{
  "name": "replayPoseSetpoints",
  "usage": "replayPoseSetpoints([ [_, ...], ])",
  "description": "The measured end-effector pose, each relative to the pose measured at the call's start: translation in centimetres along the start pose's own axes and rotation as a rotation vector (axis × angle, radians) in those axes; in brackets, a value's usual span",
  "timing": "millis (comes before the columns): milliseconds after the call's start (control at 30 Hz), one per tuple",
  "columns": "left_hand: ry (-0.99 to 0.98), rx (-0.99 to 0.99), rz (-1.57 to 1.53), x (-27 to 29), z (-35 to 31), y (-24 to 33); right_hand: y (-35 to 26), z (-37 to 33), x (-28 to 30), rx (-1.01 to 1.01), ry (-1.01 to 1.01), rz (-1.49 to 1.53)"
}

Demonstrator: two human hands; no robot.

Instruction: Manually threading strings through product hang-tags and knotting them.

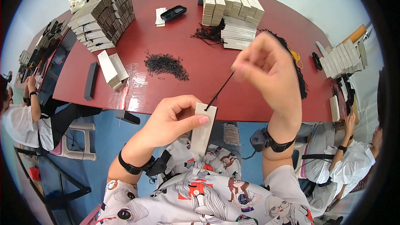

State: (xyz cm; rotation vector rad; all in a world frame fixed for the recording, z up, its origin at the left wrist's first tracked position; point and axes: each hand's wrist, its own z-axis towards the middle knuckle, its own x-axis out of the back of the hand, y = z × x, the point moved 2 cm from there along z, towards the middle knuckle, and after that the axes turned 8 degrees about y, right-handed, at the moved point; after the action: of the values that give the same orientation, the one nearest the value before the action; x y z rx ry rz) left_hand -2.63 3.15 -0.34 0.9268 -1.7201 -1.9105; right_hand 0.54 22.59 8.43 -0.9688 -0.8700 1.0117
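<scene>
My left hand (171,118) pinches a pale grey hang tag (201,135) between thumb and fingers, just off the near edge of the table. Through the hole at the tag's top runs a black cord (219,91), stretched up and to the right. Its upper end is closed in the fingertips of my right hand (266,71), which is slightly blurred. Beyond that hand, a row of strung tags (236,35) lies with black cords (210,33) bunched at its left. Small black safety pins (166,66) form a loose pile left of centre.
Tall stacks of tags (104,16) stand at the back left, and banded stacks (231,6) at the back right. A black tray (173,13), loose tags (111,70), a black box (91,81) and a plastic bag (125,89) share the red table (166,96). People work at both sides.
</scene>
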Motion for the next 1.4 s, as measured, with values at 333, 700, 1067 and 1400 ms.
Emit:
replayPoseSetpoints([
  [333, 0.024, 0.069, 0.006, -1.6, -0.3, 0.6, 3.2, -0.7, -2.0, 0.365, 0.101, 0.309],
  [700, 0.342, -0.053, -0.22, -1.8, 1.4, -1.3, 6.4, -8.8, -1.9, -0.418, -0.199, 0.129],
  [1067, 0.023, -0.174, -0.113, -3.0, 2.8, -0.6, 8.0, -8.3, 2.7, -0.499, -0.19, -0.007],
  [1400, 0.353, -0.058, -0.371, -0.4, 17.3, 1.9, 11.8, 7.7, 11.3, 0.147, -0.181, -1.025],
])
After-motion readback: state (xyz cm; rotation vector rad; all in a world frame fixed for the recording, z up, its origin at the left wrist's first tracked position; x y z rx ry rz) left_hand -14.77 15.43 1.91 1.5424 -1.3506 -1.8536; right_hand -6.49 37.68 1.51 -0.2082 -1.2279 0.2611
